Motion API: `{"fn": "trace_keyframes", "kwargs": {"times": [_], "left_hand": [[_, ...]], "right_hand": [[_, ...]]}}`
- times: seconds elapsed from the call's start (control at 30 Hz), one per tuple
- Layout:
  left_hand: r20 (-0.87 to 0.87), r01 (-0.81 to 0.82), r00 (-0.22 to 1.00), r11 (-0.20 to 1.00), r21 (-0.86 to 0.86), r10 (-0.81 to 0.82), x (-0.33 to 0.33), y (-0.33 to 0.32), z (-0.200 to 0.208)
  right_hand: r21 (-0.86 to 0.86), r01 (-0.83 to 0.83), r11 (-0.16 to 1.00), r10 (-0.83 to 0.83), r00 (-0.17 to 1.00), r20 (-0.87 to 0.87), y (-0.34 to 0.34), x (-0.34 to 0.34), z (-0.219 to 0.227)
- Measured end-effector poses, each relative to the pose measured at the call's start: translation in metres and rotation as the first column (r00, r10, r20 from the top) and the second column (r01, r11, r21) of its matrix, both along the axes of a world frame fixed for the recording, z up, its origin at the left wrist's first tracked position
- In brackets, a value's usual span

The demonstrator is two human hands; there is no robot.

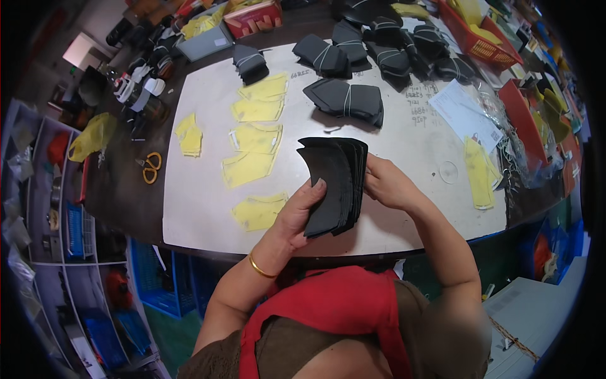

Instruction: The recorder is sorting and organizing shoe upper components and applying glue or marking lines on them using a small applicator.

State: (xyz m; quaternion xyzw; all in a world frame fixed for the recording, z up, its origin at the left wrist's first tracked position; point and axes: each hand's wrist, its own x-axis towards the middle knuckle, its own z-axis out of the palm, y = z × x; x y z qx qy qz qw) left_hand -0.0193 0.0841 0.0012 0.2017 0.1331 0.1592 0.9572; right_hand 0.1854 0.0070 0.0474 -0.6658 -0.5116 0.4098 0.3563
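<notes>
Above the near part of the white board, I hold up a thick stack of black cut pieces (334, 183), their edges slightly fanned. My left hand (298, 211) grips the stack's lower left side, thumb across the front and fingers hidden behind. On the right edge, my right hand (386, 182) has its fingers curled against the pieces; the fingertips are partly hidden. Just beyond lies a bundle of black pieces (347, 102) tied with a pale band. Yellow cut pieces (249, 165) lie in a column to the left of the stack.
The white board (202, 218) covers much of the dark table. More tied black bundles (322, 55) lie at the back. Orange-handled scissors (151, 169) are at the left. A paper sheet (464, 110), a yellow piece (478, 174) and red baskets (486, 50) occupy the right side.
</notes>
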Motion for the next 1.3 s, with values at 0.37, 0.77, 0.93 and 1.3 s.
{"fn": "trace_keyframes", "kwargs": {"times": [0.37,0.77,0.93,1.3], "left_hand": [[-0.104,-0.126,0.986,0.992,0.019,0.128,0.005,-0.006,0.005],[-0.012,-0.067,0.998,0.967,-0.246,0.066,-0.003,-0.003,0.001],[0.06,-0.027,0.997,0.96,-0.277,0.045,-0.003,-0.004,-0.001],[-0.076,-0.027,0.996,0.985,0.172,0.041,-0.023,0.016,0.027]], "right_hand": [[0.047,-0.021,0.999,0.042,0.869,-0.493,-0.016,-0.007,-0.025],[-0.027,-0.011,1.0,-0.01,0.742,-0.67,-0.019,-0.007,-0.022],[-0.023,-0.018,1.0,-0.003,0.733,-0.68,-0.019,-0.007,-0.021],[-0.037,-0.103,0.994,0.08,0.915,-0.396,-0.032,0.024,-0.026]]}}
